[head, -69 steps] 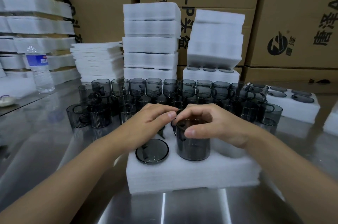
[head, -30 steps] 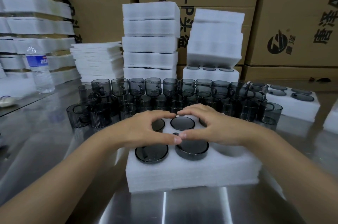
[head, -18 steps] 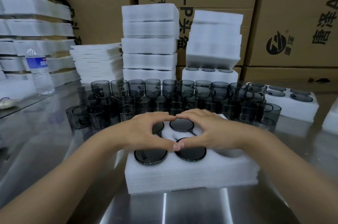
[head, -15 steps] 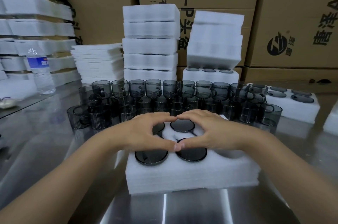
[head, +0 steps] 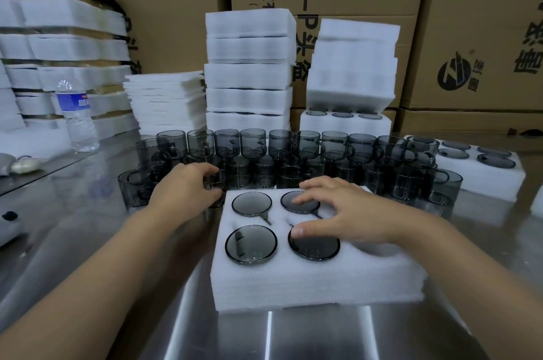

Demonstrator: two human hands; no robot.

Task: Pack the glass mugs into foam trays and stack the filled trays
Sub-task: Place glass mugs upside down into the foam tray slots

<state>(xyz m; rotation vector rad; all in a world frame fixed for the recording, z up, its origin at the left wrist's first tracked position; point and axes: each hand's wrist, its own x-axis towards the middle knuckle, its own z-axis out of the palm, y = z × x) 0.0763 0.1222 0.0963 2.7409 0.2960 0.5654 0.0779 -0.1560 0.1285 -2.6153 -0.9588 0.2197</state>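
Four smoky mugs [head: 251, 244] sit sunk in the foam tray [head: 317, 280]; right hand [head: 349, 212] rests flat on it, left hand [head: 188, 189] closing around a loose mug [head: 214, 183] just left of the tray

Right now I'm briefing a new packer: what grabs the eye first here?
The dark glass mugs crowded in rows mid-table, behind the foam tray holding four seated mugs. White stacked trays tower behind. The left hand reaches a loose mug; the right hand rests on the tray.

Left hand [head: 188, 187] curled, right hand [head: 342, 209] splayed
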